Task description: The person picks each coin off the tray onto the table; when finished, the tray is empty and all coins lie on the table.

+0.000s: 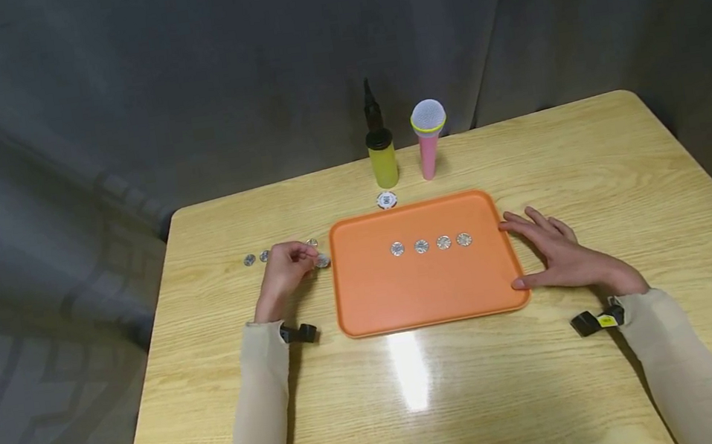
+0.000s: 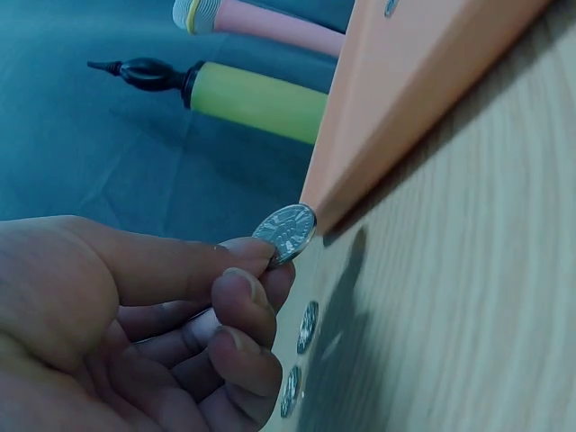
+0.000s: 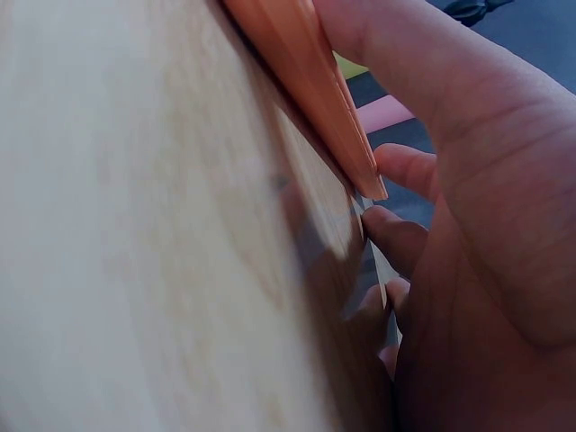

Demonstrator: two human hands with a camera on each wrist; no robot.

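Note:
My left hand [image 1: 286, 267] pinches a round silver coin [image 2: 290, 229] between thumb and fingers, just off the left edge of the orange tray [image 1: 429, 289]. In the left wrist view the coin is tilted and held above the table. Several silver coins lie in a row across the tray, one of them a coin [image 1: 397, 249] at the row's left end. At the tray's right side my right hand [image 1: 556, 253] has its fingers spread, with the thumb low and the index finger higher against the rim. More coins [image 1: 249, 260] lie on the table around the left hand, which may hide others.
Behind the tray stand a yellow-green hand pump [image 1: 383, 162] with a black top and a pink toy microphone [image 1: 429, 141]. A white poker chip [image 1: 387, 200] lies between pump and tray. Dark curtains [image 1: 243, 79] hang beyond the wooden table [image 1: 485, 385].

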